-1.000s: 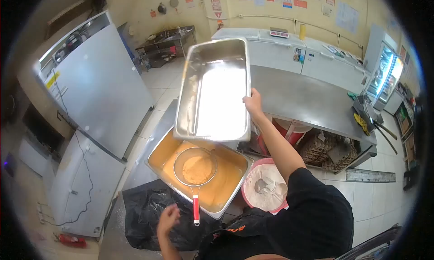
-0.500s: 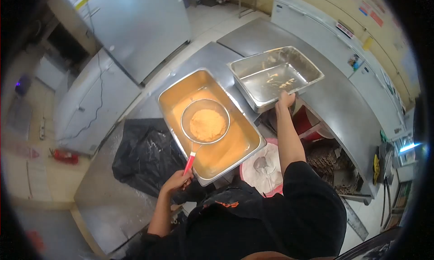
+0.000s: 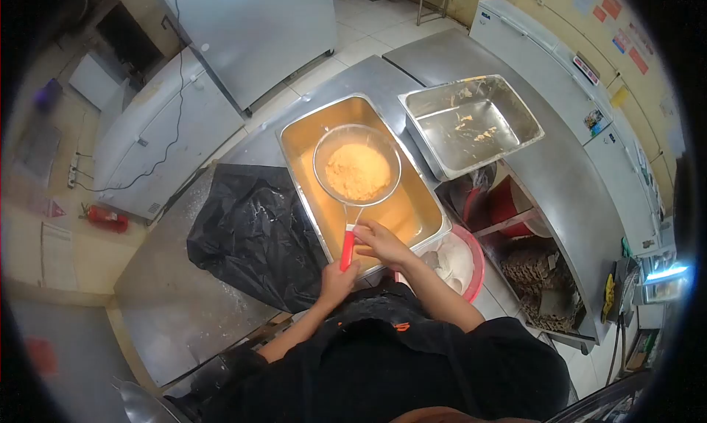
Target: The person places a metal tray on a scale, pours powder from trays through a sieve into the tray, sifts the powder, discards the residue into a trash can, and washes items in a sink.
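A round mesh strainer (image 3: 357,164) with orange, lumpy matter in it is held over a deep steel pan (image 3: 434,231) of orange liquid. My left hand (image 3: 339,282) is closed round the lower end of its red handle. Near the top of that handle is my right hand (image 3: 383,245), its fingers touching the grip from the right. An emptied-looking steel pan (image 3: 471,125) with orange residue stands on the metal counter, right of the filled pan.
Black plastic sheeting (image 3: 254,235) lies left of the filled pan on the steel table (image 3: 169,305). A pink tub (image 3: 475,265) of white powder is at the right, below table level. Egg trays (image 3: 541,279) are stacked under the counter (image 3: 567,173).
The second pan was lowered from my raised right hand onto the counter and let go. My left hand took the strainer handle, and my right hand has moved over to it.
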Available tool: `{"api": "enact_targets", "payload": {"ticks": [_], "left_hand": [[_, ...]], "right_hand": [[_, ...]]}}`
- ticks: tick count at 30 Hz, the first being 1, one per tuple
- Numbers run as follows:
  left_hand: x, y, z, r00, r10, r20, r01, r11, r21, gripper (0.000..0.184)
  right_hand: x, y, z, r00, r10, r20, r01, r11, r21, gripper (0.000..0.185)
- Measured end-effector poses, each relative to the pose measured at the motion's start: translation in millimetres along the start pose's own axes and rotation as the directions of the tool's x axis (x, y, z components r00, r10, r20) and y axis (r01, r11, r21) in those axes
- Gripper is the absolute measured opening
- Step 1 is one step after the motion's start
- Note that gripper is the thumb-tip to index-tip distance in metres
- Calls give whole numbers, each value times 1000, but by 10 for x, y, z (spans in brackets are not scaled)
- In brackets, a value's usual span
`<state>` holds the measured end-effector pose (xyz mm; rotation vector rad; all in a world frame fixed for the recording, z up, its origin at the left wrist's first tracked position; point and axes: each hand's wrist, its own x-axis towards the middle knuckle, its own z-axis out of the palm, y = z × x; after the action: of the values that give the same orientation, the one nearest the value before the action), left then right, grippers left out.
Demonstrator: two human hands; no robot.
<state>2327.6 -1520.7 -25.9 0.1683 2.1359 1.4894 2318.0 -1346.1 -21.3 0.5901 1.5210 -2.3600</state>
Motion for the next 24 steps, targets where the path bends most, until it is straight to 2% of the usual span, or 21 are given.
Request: {"api": "enact_targets", "payload": {"ticks": [1,2,3,4,5,7,8,9,11,12,13,14,16,20,22,24], "left_hand": [[-5,45,48,995,86,-50,-84,995,49,27],[33,94,89,995,83,-59,-80,996,44,27],[90,145,103,995,94,25,-93,994,-55,27],[139,176,66,988,113,109,-96,984,-152,27],[183,231,-6,989,113,100,-96,983,-158,27],[226,297,-141,907,420,37,-422,903,82,31],[261,280,-231,909,415,-32,-397,888,231,42],[293,263,-279,908,416,-38,-397,888,230,42],[375,195,-359,783,585,-210,-335,682,650,63],[517,111,-387,783,583,-219,-328,686,650,63],[740,-13,-397,794,553,-252,-260,683,682,72],[947,-91,-409,805,522,-282,-192,678,709,82],[1430,-32,-575,776,538,-328,-139,653,744,86],[2563,148,-1051,738,537,-408,-37,636,770,83],[3188,237,-1347,713,565,-415,-59,639,767,79],[3680,362,-1572,648,605,-462,-25,624,781,74]], "right_hand": [[40,-23,68,1000,1,7,-1,1000,-8,42],[97,-67,128,998,-57,7,56,996,73,41],[146,-109,196,994,-112,1,110,981,156,39],[185,-199,230,990,-116,-75,128,974,188,36],[207,-250,197,991,-113,-68,124,976,180,36],[187,-323,34,983,-135,-123,145,987,73,32],[105,-280,-3,975,-158,-155,157,987,-22,31],[-27,-181,-38,965,-185,-184,166,980,-113,31],[-272,-18,-283,950,-245,-193,199,952,-231,38],[-456,-20,-328,947,-221,-234,139,937,-320,43],[-611,-99,-332,940,-199,-277,74,911,-405,48],[-643,-182,-329,942,-194,-275,68,910,-409,48],[-713,-284,-322,951,-122,-285,-7,911,-412,55],[-877,-330,-304,935,-151,-320,-34,862,-506,54],[-1064,-255,-325,924,-202,-326,-50,780,-624,52],[-1235,-64,-370,907,-232,-350,-80,724,-686,51]]}}
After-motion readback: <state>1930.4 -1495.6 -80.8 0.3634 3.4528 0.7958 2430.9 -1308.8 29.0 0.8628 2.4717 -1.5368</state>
